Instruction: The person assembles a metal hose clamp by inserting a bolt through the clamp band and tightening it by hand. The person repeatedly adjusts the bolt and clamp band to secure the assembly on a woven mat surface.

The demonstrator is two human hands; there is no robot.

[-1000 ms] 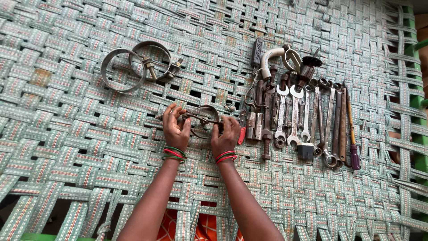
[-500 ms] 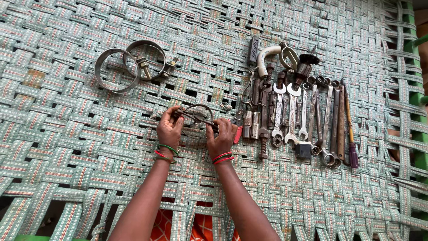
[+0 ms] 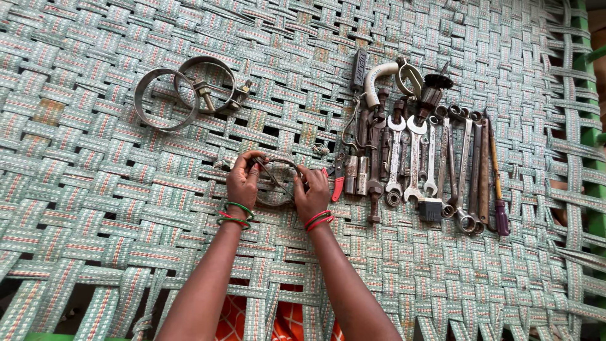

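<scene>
Both hands grip one metal ring clamp (image 3: pixel 276 183) lying on the woven cot (image 3: pixel 95 189) — left hand (image 3: pixel 243 183) curled on its left rim, right hand (image 3: pixel 312 192) pinching the right. Best to hold it flat and steady, clear of the wrenches (image 3: pixel 416 158) just beside.

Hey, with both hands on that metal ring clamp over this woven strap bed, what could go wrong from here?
The woven strap surface has open gaps, so small loose parts near the round metal ring clamp, held between the left hand and right hand, might drop through. The right hand sits close to the row of steel spanners and tools; a slip could knock them out of line. The clamp's thin metal edge may pinch or scrape fingers.
</scene>
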